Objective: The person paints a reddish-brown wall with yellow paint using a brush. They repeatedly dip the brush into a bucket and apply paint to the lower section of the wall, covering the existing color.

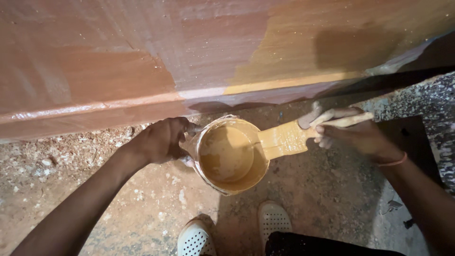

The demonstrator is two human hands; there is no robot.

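My right hand (348, 132) is closed around the handle of a wide paintbrush (294, 137), fingers curled over the pale wood. The bristles point away from my knuckles toward my other hand and rest across the rim of the paint can (231, 155); they are so coated in ochre paint that I cannot tell where bristle ends and ferrule begins. My palm is hidden under the handle. A thin pink band (393, 162) sits on that wrist.

My left hand (163, 141) grips the far side of the can, fingers wrapped on its wall and thumb near the rim; the fingertips are tucked out of sight behind the can. The can is between my two hands, part full of the same ochre paint, its bottom edge hidden by its own bulge.

Beyond both hands runs a long wooden surface (142, 71), mostly reddish brown, with an ochre patch past my right hand; its top is cut off by the frame. Toward me from the can are my two white perforated shoes (272, 220), cropped at the lower edge. The dusty ground (118, 199) under my left forearm lies open.
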